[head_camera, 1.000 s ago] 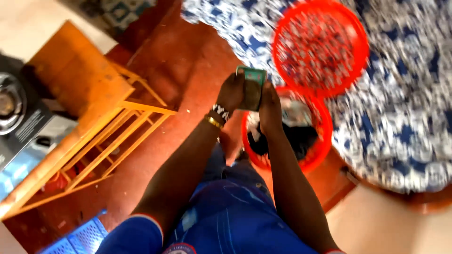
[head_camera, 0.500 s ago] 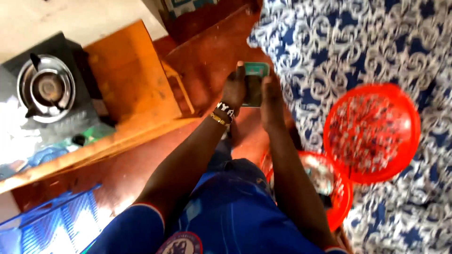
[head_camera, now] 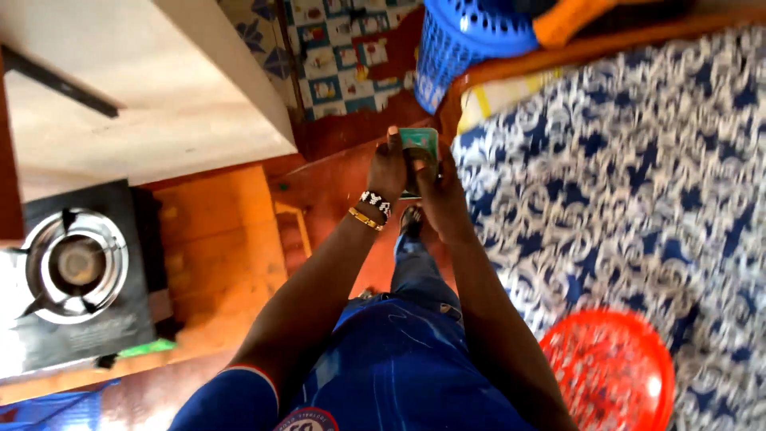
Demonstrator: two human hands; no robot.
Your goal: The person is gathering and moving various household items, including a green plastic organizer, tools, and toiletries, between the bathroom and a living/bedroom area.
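Head view, looking down: both hands meet just above the middle of the frame around a small green packet [head_camera: 420, 142]. The left hand [head_camera: 388, 169], with a beaded band and a gold bangle [head_camera: 365, 219] at the wrist, has its fingers closed on the packet's left edge. The right hand [head_camera: 437, 195] grips it from below and from the right, thumb pressed on its face. Only the packet's top strip shows clear of the fingers; the rest is hidden behind them.

As a judgement, the step in hand is working the packet between the two hands, perhaps opening it or getting at its contents; the pictures do not show which. A next move would call for a firm pinch on both sides and a steady hold.

To the right lies a blue-and-white patterned bed cover [head_camera: 622, 175], with a red plastic basket [head_camera: 610, 371] on it at lower right. A blue basket [head_camera: 455, 36] stands at top centre, and a gas burner [head_camera: 73, 265] sits on a wooden table [head_camera: 219, 239] at left.
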